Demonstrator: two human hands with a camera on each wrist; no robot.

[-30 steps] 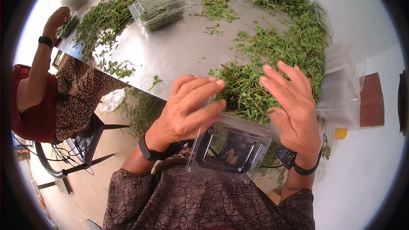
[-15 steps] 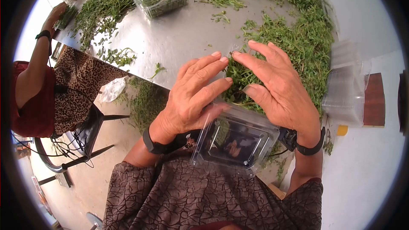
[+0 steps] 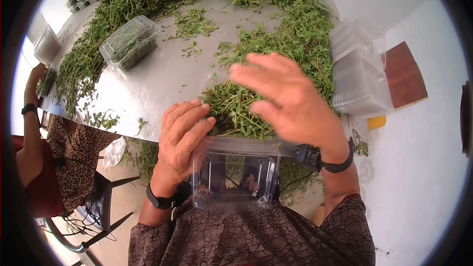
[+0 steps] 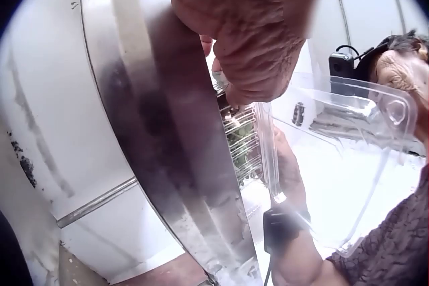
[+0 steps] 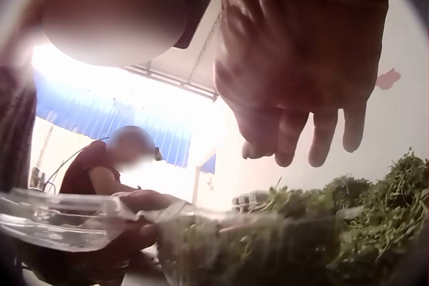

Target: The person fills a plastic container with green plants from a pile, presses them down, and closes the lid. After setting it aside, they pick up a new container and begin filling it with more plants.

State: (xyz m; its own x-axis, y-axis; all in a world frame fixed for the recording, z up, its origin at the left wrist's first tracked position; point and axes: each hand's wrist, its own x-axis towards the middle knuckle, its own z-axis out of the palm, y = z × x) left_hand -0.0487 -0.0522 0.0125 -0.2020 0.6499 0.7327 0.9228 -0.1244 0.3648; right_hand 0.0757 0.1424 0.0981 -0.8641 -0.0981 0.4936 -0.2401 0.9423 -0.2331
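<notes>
A clear plastic clamshell box stands in front of me at the table's edge, filled with leafy green sprigs (image 3: 241, 111). Its see-through lid (image 3: 234, 202) hangs open towards my body. On the box's left side, my left hand (image 3: 178, 140) grips the wall near the hinge, fingertips beside the greens and thumb behind clear plastic. My right hand (image 3: 293, 101), blurred, hovers over the right part of the filled box. In the right wrist view, the right hand's fingers (image 5: 325, 132) point down above the greens and hold nothing.
A closed, filled clamshell (image 3: 130, 44) stands on the metal table (image 3: 148, 88). Heaped greens (image 3: 305, 34) line its far and right sides. Nested clear boxes (image 3: 359, 79) are stacked at right. Another person's arm (image 3: 32, 113) reaches in at left, near a chair (image 3: 101, 202).
My right hand has moved away from my left hand, which stays on the box. The head view has turned, so the table and closed box appear further left and lower.
</notes>
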